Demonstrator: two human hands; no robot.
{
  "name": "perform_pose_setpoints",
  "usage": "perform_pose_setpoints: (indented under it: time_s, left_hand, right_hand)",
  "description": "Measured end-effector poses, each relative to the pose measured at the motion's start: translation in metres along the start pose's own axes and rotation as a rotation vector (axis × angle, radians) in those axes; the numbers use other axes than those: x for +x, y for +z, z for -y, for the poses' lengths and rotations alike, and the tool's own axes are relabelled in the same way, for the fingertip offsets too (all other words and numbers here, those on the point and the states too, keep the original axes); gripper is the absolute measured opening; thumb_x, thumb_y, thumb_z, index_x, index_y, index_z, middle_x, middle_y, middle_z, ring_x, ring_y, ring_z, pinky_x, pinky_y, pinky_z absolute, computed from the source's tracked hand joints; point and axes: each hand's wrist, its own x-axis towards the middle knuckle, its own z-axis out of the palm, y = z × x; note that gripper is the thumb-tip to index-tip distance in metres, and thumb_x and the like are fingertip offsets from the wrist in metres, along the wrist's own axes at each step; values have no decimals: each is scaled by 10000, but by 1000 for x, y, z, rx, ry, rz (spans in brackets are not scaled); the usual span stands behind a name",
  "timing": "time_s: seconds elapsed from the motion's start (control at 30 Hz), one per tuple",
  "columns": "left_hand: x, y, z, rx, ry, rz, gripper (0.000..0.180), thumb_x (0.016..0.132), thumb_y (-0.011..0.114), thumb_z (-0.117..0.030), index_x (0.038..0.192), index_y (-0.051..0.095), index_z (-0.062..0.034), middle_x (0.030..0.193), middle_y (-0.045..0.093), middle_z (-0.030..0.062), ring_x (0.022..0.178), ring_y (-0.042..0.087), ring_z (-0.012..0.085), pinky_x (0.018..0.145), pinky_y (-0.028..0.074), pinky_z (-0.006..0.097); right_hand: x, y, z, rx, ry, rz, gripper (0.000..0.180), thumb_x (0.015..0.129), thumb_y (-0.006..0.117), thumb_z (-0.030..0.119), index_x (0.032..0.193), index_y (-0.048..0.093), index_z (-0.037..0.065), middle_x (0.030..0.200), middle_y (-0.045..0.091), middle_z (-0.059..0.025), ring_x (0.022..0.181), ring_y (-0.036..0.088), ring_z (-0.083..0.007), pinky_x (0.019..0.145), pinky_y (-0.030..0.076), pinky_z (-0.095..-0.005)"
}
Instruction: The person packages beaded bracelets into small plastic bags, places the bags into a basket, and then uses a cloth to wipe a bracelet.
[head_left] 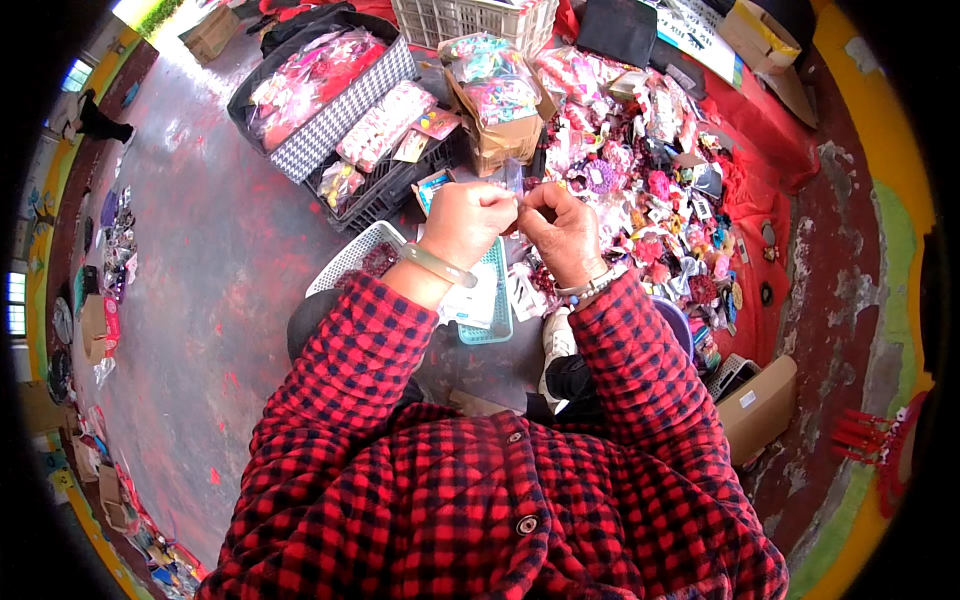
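My left hand [465,225] and my right hand [563,235] meet in front of me, fingertips almost touching. Both are closed in a pinch. Between them a small see-through piece [514,177], which looks like clear plastic, sticks up past the fingers; its exact kind is too small to tell. Below the hands stands a teal plastic basket [493,334] with white cards or papers [478,305] in it. Left of it, partly behind my left wrist, is a white basket [345,250] holding dark red items [380,260].
A heap of hair ties, bows and packets [650,200] spreads over red cloth [760,215] at the right. Ahead are a cardboard box [505,148] of bagged items, a black crate [385,195] and a houndstooth-patterned bin [335,120]. An open carton [760,410] stands at lower right.
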Motion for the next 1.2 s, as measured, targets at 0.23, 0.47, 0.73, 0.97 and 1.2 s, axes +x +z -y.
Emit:
perform_pose_setpoints:
  time_s: [0.23,0.47,0.73,0.97,1.2]
  left_hand:
    - [7,-10,-6,-452,-125,143,207,856,563,-135,962,636,27,830,635,67,640,604,106,581,484,221]
    - [5,-25,-7,-128,-67,498,190,865,558,-156,925,641,4,789,639,32,628,594,79,545,453,199]
    - [8,-15,-19,-418,-155,324,230,876,550,-159,1032,575,8,915,652,92,659,589,62,457,382,133]
    - [12,-13,-17,-536,-264,221,199,876,540,-130,1003,566,22,904,644,146,777,655,171,453,417,154]
    - [11,-15,-7,-564,-206,188,206,871,560,-138,985,578,33,882,643,117,758,648,174,632,521,245]
  right_hand:
    - [2,-21,18,48,-34,-31,201,800,623,142,958,621,18,828,630,-48,735,558,-93,676,456,-243]
    - [4,-42,33,-169,-80,285,295,765,685,74,1052,618,57,789,522,45,637,440,-36,581,389,-194]
    - [9,-45,20,436,211,37,60,819,627,114,825,597,63,697,606,-13,541,523,-69,487,404,-192]
    - [7,-41,31,528,328,22,65,836,607,132,819,581,75,699,616,-22,524,528,-77,429,373,-184]
    - [8,-38,25,545,334,56,72,846,595,142,831,587,72,737,630,-27,540,531,-75,445,393,-180]
